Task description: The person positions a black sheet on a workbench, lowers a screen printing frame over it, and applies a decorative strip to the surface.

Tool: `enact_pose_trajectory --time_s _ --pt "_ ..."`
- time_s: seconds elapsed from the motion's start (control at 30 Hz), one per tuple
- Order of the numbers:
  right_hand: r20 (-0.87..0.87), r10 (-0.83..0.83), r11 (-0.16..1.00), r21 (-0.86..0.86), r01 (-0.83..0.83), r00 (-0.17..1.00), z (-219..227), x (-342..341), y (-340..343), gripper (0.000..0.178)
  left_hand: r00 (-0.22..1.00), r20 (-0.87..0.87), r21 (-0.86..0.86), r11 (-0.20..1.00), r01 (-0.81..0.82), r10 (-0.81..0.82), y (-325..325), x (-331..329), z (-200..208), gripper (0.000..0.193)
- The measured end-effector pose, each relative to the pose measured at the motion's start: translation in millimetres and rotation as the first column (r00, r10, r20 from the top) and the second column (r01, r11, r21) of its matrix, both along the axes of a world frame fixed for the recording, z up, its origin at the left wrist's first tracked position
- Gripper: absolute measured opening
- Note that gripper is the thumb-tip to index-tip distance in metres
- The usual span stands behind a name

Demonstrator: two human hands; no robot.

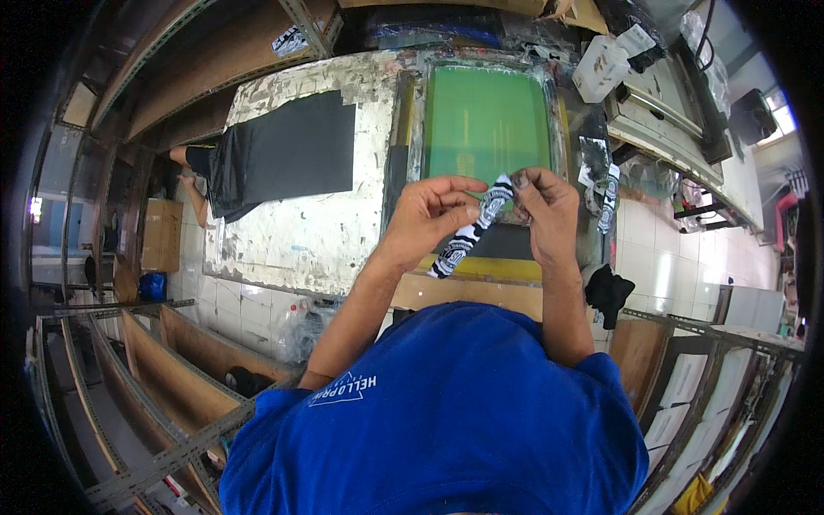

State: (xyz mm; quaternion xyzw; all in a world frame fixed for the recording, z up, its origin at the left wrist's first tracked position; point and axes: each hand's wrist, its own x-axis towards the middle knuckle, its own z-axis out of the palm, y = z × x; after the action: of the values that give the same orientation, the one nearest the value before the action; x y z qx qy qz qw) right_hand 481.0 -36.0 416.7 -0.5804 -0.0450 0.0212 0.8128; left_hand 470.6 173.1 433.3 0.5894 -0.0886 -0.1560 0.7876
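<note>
In front of my chest, a twisted black-and-white printed strip (457,246) hangs at a slant. My right hand (551,213) pinches its upper end between thumb and fingers, and dark stains show on the fingertips. My left hand (429,219) grips the strip along its upper part, thumb against it. The lower end dangles loose under the left fingers. Beyond both hands lies a screen printing frame (487,112) with green mesh. A similar printed strip (609,199) lies to the right of the frame.
Left of the frame, a black garment (296,154) lies on a paint-worn white board (292,249). Another person's arm (194,199) shows at the board's far-left edge. A white plastic container (600,69) stands back right. Black cloth (608,293) sits right; wooden shelving (184,369) stands near left.
</note>
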Motion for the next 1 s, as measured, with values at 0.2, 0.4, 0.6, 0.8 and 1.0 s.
enact_pose_trajectory --time_s 0.2,0.4,0.6,0.8,1.0 --pt "-0.024 -0.057 0.998 -0.036 0.056 0.998 6.7 3.5 12.1 0.030 0.981 -0.098 -0.085 0.981 -0.176 0.168 -4.2 6.8 -14.0 0.031" --pt "-0.041 0.297 0.953 -0.047 -0.299 0.954 -17.6 4.4 0.8 0.045 0.893 -0.140 -0.103 0.890 -0.444 0.428 -11.6 10.9 -22.9 0.033" --pt "0.011 0.371 0.914 0.173 -0.367 0.929 -19.5 4.1 8.4 0.053 0.819 -0.150 -0.259 0.777 -0.574 0.555 -6.3 16.1 -30.1 0.029" --pt "-0.028 0.263 0.953 0.164 -0.256 0.964 -34.3 11.0 11.8 0.046 0.861 -0.140 -0.305 0.806 -0.507 0.489 7.6 16.6 -29.6 0.028" --pt "-0.099 0.245 0.969 0.014 -0.245 0.964 -50.9 12.8 15.8 0.032 0.913 -0.193 -0.296 0.866 -0.403 0.359 63.3 6.2 -54.3 0.032"
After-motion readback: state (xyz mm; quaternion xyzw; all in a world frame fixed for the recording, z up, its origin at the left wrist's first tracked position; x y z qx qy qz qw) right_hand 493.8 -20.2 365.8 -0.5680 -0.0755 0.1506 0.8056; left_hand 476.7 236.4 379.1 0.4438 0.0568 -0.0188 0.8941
